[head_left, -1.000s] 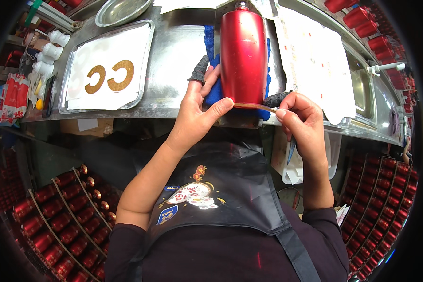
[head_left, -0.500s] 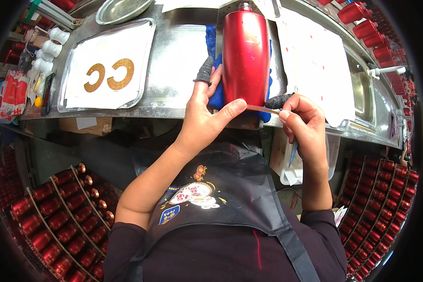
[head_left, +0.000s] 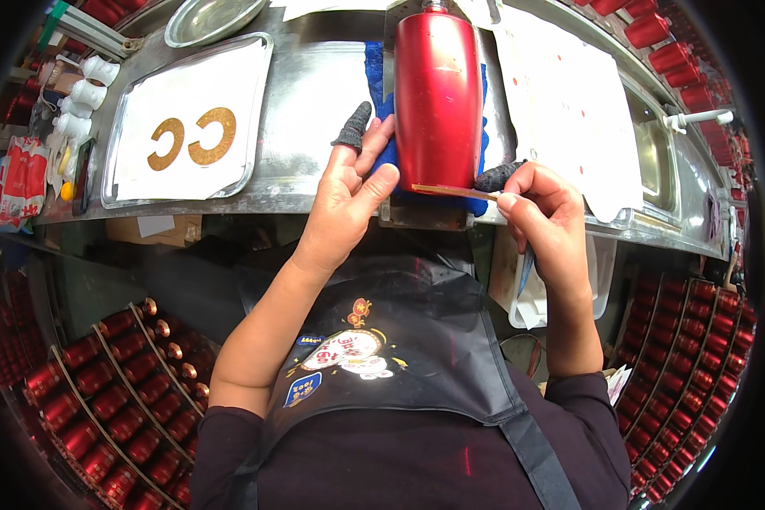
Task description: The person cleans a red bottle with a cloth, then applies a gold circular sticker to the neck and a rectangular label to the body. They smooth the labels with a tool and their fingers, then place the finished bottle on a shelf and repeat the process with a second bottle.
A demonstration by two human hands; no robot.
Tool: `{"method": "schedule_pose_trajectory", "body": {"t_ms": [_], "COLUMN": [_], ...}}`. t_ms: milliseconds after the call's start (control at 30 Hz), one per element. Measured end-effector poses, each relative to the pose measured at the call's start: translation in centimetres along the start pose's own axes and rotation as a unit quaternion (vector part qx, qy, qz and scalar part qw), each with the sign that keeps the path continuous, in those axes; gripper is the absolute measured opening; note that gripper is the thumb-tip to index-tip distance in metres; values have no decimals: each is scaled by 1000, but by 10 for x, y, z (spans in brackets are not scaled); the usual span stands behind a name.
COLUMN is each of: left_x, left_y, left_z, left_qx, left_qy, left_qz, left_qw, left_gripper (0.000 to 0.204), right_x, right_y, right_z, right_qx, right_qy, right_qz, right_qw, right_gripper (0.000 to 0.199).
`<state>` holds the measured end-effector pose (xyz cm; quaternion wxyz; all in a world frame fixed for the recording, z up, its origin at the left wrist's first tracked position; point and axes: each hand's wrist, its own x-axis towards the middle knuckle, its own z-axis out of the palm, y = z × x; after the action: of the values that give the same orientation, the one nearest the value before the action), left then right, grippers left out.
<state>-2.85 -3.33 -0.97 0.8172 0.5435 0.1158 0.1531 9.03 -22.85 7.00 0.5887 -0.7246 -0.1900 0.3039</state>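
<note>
A glossy red bottle [head_left: 436, 93] lies on its side on a blue cloth [head_left: 374, 72], neck away from me, base toward me. My left hand [head_left: 342, 191] is open along the bottle's left side, fingers apart, a black finger cot on the index finger. Whether its fingertips touch the bottle, I cannot tell. My right hand [head_left: 546, 208], also with a black finger cot, pinches the right end of a thin gold strip [head_left: 450, 191] that runs across the bottle's base edge. A blue pointed tool [head_left: 526, 270] sticks out below the right palm, its upper part hidden by the hand.
Left of the bottle, a metal tray [head_left: 259, 110] holds white paper with two gold C-shaped pieces [head_left: 212, 137]. A round metal dish [head_left: 212, 21] stands behind it. White sheets [head_left: 569, 119] cover the right. Racks of red bottles [head_left: 115, 391] flank me below the bench; a white bin [head_left: 599, 280] sits under it.
My left hand has moved left, its thumb coming away from the strip and the bottle's base. My right hand keeps its pinch on the strip's right end and has shifted slightly left.
</note>
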Motion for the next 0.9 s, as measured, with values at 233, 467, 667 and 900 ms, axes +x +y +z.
{"method": "schedule_pose_trajectory", "body": {"t_ms": [233, 467, 667, 900], "left_x": [-2, -4, -29, -38], "left_y": [-5, -2, 4, -11], "left_z": [6, 11, 1, -4], "left_qx": [41, 88, 500, 551], "left_qy": [17, 32, 16, 24], "left_qz": [5, 52, 265, 244], "left_qw": [999, 994, 824, 798], "left_gripper": [86, 83, 38, 29], "right_x": [0, 1, 2, 4], "right_y": [-1, 7, 9, 16], "right_z": [0, -7, -3, -8], "right_qx": [16, 27, -7, -3], "right_qy": [0, -11, 1, -2], "right_qz": [21, 28, 26, 30], "right_qw": [1000, 999, 1000, 1000], "right_gripper": [11, 10, 11, 10]}}
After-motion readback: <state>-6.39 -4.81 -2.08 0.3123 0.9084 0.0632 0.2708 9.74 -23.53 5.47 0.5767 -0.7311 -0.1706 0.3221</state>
